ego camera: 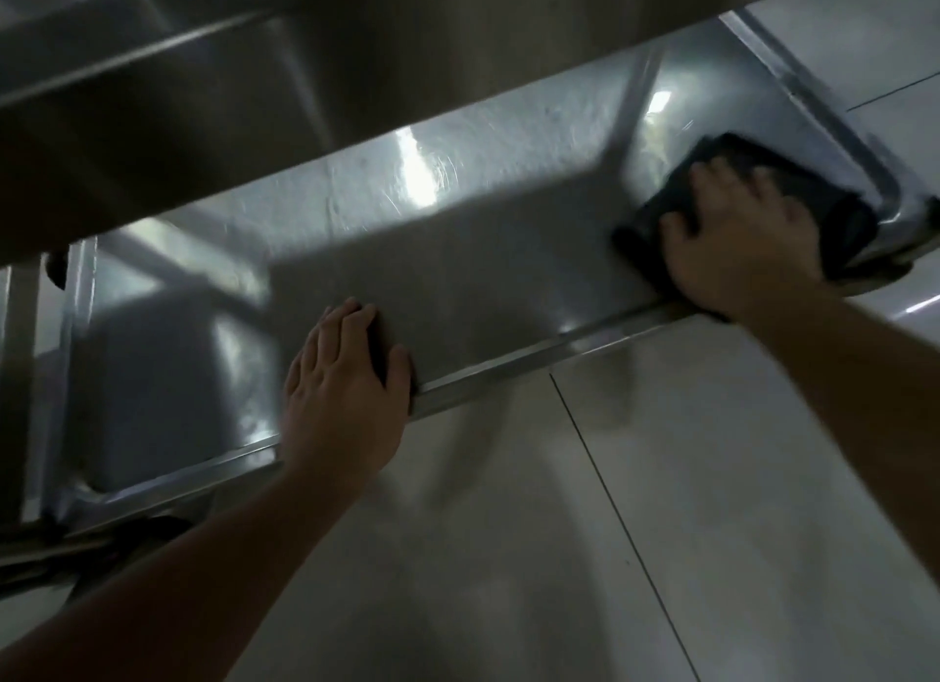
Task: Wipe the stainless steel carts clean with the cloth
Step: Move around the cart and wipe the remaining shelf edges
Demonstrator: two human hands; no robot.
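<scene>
Two hands work the cart's lower shelf (pixel 458 254): right hand (pixel 737 244) presses the dark cloth (pixel 793 183) flat at its far-right corner, left hand (pixel 346 376) rests open-fingered on its front rim, most of the shelf seemingly left unwiped.

You are looking down at the cart's lower shelf (pixel 458 254), a scratched stainless steel sheet with a raised rim, standing over the pale tiled floor (pixel 712 503). A dark cloth (pixel 763 172) lies flat on the shelf at its right end, against the corner post (pixel 885 193).
</scene>
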